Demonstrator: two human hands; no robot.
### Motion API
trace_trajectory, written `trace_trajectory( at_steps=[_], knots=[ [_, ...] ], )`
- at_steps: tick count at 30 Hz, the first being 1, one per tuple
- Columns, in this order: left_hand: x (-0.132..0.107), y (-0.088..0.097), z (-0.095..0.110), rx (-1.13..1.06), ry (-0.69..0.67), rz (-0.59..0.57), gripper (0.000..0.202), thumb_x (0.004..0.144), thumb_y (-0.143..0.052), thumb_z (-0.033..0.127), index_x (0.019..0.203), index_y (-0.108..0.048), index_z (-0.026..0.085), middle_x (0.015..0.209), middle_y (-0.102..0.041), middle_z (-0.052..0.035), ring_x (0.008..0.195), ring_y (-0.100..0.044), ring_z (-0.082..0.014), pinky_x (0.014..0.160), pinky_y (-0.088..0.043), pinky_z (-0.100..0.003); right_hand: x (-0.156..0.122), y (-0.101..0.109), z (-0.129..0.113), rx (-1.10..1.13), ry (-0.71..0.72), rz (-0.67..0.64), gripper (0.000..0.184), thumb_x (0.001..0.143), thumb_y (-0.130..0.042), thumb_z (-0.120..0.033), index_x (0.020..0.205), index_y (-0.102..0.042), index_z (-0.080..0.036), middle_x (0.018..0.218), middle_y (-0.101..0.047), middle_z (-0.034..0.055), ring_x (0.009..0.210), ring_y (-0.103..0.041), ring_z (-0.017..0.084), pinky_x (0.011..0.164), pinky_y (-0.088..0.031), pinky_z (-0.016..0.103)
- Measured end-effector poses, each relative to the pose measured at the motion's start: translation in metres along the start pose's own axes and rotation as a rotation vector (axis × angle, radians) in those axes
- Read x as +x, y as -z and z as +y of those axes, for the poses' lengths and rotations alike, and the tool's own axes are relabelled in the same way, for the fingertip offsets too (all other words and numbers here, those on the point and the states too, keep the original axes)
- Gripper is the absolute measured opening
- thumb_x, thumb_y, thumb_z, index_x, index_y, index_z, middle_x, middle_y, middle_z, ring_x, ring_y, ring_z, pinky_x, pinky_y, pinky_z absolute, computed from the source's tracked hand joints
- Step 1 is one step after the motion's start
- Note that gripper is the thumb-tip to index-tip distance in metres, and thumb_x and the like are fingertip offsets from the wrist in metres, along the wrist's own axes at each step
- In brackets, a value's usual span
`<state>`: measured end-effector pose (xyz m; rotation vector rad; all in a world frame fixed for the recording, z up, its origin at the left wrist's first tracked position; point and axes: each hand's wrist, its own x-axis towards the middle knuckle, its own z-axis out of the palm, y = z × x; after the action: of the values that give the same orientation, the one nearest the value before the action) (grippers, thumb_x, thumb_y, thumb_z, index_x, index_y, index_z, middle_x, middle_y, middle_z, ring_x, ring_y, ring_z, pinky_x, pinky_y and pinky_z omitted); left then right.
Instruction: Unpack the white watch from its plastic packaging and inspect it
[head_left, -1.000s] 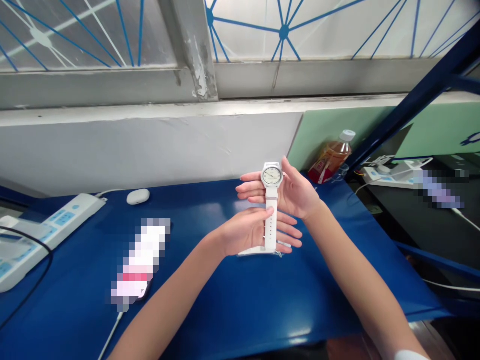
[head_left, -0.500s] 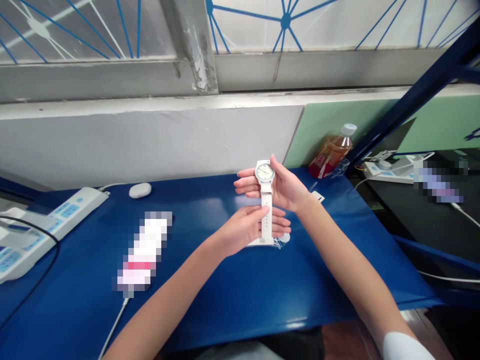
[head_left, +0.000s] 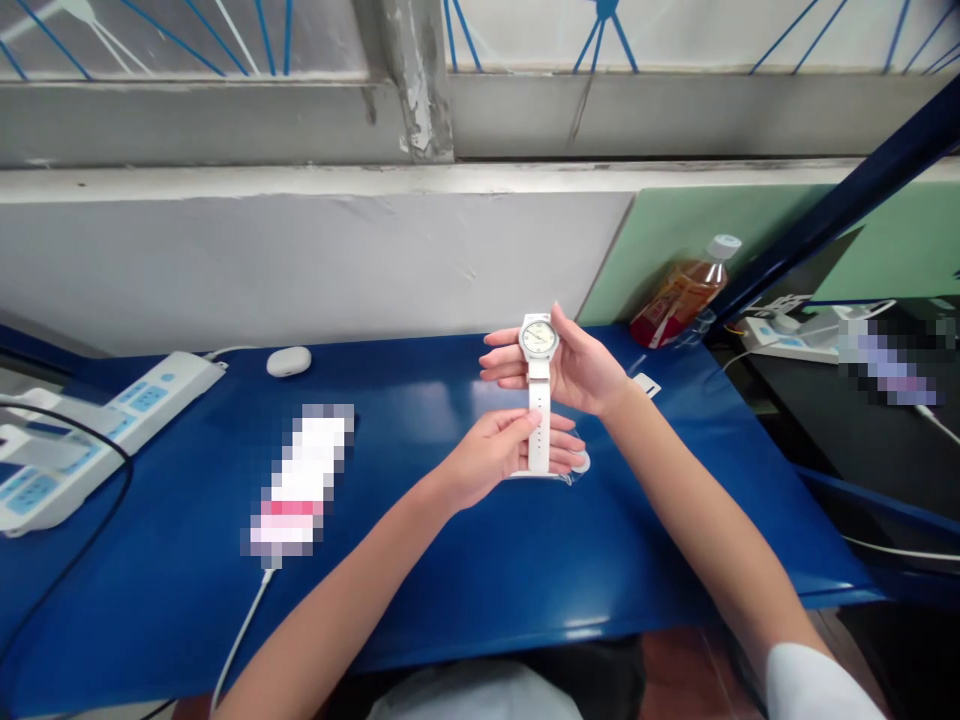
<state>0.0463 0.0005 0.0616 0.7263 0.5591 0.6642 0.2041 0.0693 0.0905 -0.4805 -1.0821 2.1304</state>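
A white wristwatch (head_left: 539, 338) with a pale round dial is held up over the desk, its strap hanging towards me. My right hand (head_left: 589, 370) supports the watch head from behind, fingers stretched under it and thumb along its right edge. With the thumb on top and the fingers behind, my left hand (head_left: 491, 455) grips the lower strap. Beneath the left fingers, partly hidden, lies a flat white thing with a clear plastic wrapping (head_left: 576, 470).
On the blue desk (head_left: 420, 580) lie a blurred-out phone (head_left: 304, 480) on a cable, a white earbud case (head_left: 289, 361) and a white power strip (head_left: 161, 395). A drink bottle (head_left: 682, 295) leans at the back right, near a blue metal post (head_left: 847, 205). A small white card (head_left: 646, 386) lies behind my right wrist.
The camera view has tipped slightly down, so the scene sits higher and a bit further right. Both hands keep the same hold on the wristwatch.
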Motion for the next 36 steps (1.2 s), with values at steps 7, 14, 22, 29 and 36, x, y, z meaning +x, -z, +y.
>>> trace_trajectory(
  at_steps=[7,14,22,29,36],
  knots=[
    [0.005,0.0,-0.004,-0.025,0.002,0.044,0.038,0.086,-0.069,0.04,0.096,-0.072,0.004,0.093,-0.075,-0.0199,0.082,-0.073,-0.0287,0.084,-0.055,-0.044,-0.002,-0.001,-0.004,-0.031,-0.037,0.027,0.064,0.098,-0.021,-0.054,0.12,-0.062,-0.011,0.117,-0.072,0.0155,0.112,-0.067,0.027,0.103,-0.046,0.044],
    [0.005,0.005,-0.003,-0.021,0.008,0.029,0.035,0.088,-0.065,0.037,0.097,-0.072,0.004,0.091,-0.075,-0.0198,0.081,-0.073,-0.0291,0.079,-0.056,-0.043,-0.002,0.0,-0.003,0.005,-0.003,0.0,0.052,0.092,-0.027,-0.036,0.123,-0.059,-0.009,0.115,-0.072,0.0147,0.109,-0.068,0.027,0.106,-0.043,0.048],
    [0.003,0.005,-0.006,0.027,-0.039,0.058,0.036,0.086,-0.068,0.04,0.099,-0.07,0.006,0.087,-0.074,-0.017,0.074,-0.073,-0.0262,0.076,-0.057,-0.043,-0.004,0.003,-0.003,-0.075,-0.007,0.001,0.043,0.096,-0.045,-0.044,0.116,-0.065,-0.013,0.095,-0.075,0.0086,0.097,-0.071,0.023,0.093,-0.053,0.037],
    [0.004,0.004,-0.007,0.098,-0.154,0.138,0.038,0.08,-0.077,0.038,0.104,-0.067,0.01,0.088,-0.073,-0.0114,0.072,-0.07,-0.0198,0.074,-0.054,-0.034,0.002,0.015,0.01,-0.148,0.17,0.194,0.033,0.07,-0.084,-0.044,0.079,-0.07,-0.016,0.061,-0.067,-0.001,0.068,-0.071,0.015,0.061,-0.056,0.021],
    [0.007,0.004,-0.014,-0.05,-0.061,0.033,0.038,0.088,-0.068,0.042,0.102,-0.067,0.008,0.089,-0.075,-0.0169,0.076,-0.073,-0.0256,0.079,-0.054,-0.041,0.006,0.005,0.017,-0.124,0.119,0.166,0.038,0.085,-0.067,-0.052,0.092,-0.072,-0.015,0.076,-0.076,0.0067,0.084,-0.074,0.02,0.081,-0.059,0.031]
  ],
)
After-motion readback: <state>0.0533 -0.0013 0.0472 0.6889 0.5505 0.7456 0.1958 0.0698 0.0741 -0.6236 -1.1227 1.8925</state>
